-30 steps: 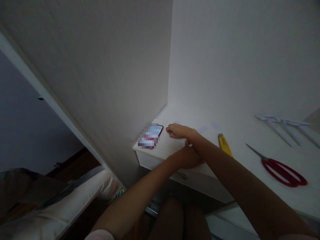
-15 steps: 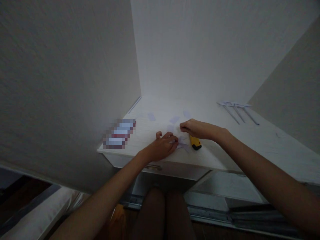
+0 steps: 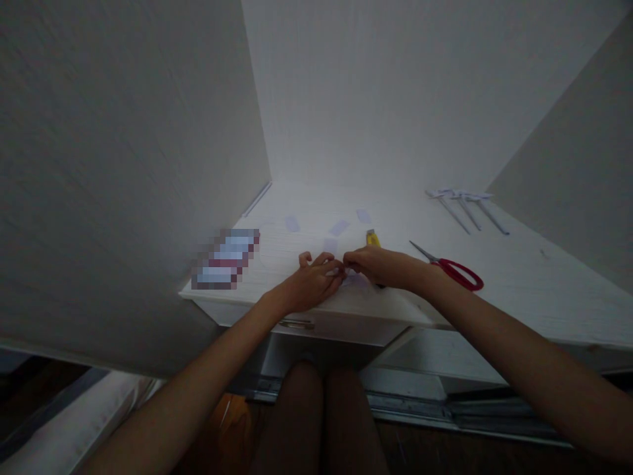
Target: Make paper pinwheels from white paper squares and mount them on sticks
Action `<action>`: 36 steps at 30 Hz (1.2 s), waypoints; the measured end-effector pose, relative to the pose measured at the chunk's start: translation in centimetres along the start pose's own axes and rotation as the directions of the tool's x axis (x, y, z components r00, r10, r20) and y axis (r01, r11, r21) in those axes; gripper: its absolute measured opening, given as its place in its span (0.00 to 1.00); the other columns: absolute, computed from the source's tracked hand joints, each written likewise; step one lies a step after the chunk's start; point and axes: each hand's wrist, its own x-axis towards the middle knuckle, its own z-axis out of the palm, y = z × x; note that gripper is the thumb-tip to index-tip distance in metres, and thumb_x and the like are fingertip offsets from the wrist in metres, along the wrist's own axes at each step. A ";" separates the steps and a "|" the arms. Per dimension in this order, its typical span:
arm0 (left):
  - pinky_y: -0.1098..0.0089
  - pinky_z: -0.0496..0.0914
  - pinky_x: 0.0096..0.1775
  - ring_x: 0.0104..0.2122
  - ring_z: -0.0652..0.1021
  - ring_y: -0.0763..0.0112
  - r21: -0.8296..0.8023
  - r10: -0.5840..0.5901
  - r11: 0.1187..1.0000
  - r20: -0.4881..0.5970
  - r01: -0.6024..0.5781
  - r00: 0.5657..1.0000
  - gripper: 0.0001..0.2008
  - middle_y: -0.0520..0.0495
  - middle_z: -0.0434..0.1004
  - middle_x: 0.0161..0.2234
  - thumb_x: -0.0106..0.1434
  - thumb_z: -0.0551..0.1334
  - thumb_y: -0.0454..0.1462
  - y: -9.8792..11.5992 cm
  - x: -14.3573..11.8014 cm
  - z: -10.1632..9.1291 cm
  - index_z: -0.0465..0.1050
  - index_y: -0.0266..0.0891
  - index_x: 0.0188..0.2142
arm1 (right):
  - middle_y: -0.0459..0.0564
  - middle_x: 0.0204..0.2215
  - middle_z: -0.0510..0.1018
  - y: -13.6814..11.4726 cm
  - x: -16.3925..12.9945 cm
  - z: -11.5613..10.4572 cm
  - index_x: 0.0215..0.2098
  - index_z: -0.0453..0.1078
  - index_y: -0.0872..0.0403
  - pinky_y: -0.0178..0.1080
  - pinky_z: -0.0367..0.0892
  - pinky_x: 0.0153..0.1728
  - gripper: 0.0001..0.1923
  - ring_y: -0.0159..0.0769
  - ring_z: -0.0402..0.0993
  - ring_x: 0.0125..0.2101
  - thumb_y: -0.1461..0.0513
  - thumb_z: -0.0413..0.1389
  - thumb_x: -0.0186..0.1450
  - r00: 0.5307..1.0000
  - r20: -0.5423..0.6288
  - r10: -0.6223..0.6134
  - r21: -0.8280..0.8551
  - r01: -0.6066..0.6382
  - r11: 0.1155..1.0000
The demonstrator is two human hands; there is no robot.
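My left hand (image 3: pixel 316 285) is over the front of the white tabletop, its fingers bent and closed on a small pale paper piece (image 3: pixel 357 282). Against its fingertips my right hand (image 3: pixel 373 264) is pinched at the same paper, the fingertips of both hands meeting. The paper's exact shape is mostly hidden by the fingers. Partly under my right hand lies a yellow utility knife (image 3: pixel 372 239), its head end showing beyond the knuckles. Just past the hands several small pale paper pieces (image 3: pixel 339 227) lie flat.
Red-handled scissors (image 3: pixel 459 274) lie beside my right forearm. At the back right are several paper-topped thin sticks (image 3: pixel 467 214). A blurred red-and-white item (image 3: pixel 227 257) is at the left edge of the white tabletop (image 3: pixel 534 290). Below its front edge is a drawer handle (image 3: pixel 297 324).
My right hand has come left and down to meet my left hand at the paper. The scissors, hidden before, now show by the right forearm. The view has shifted slightly.
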 end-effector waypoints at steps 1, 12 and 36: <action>0.55 0.53 0.45 0.50 0.61 0.61 0.005 0.001 1.000 -0.001 -0.001 1.000 0.19 0.43 0.65 0.51 0.67 0.40 0.37 0.0 0.0 0.0 0.65 0.40 0.48 | 0.52 0.32 0.74 0.1 0.1 0.1 0.36 0.65 0.58 0.34 0.62 0.32 0.09 0.33 0.70 0.32 0.73 0.46 0.60 1.000 -0.011 -0.010 -0.007 0.010 1.000; 0.56 0.53 0.44 0.50 0.61 0.61 -0.019 -0.008 1.000 -0.018 0.007 1.000 0.19 0.44 0.66 0.51 0.68 0.39 0.38 0.0 0.0 0.1 0.65 0.39 0.47 | 0.52 0.31 0.75 0.6 0.6 0.4 0.36 0.66 0.58 0.34 0.62 0.31 0.09 0.33 0.70 0.31 0.72 0.46 0.61 1.000 -0.001 -0.008 -0.036 0.008 0.999; 0.55 0.52 0.44 0.50 0.61 0.61 -0.037 0.000 0.999 -0.008 -0.001 1.000 0.20 0.43 0.66 0.51 0.68 0.39 0.38 -0.1 0.0 0.1 0.63 0.40 0.50 | 0.53 0.33 0.74 0.4 0.0 0.4 0.37 0.64 0.58 0.37 0.63 0.34 0.10 0.37 0.71 0.35 0.73 0.45 0.61 0.999 0.032 -0.025 -0.119 0.029 0.993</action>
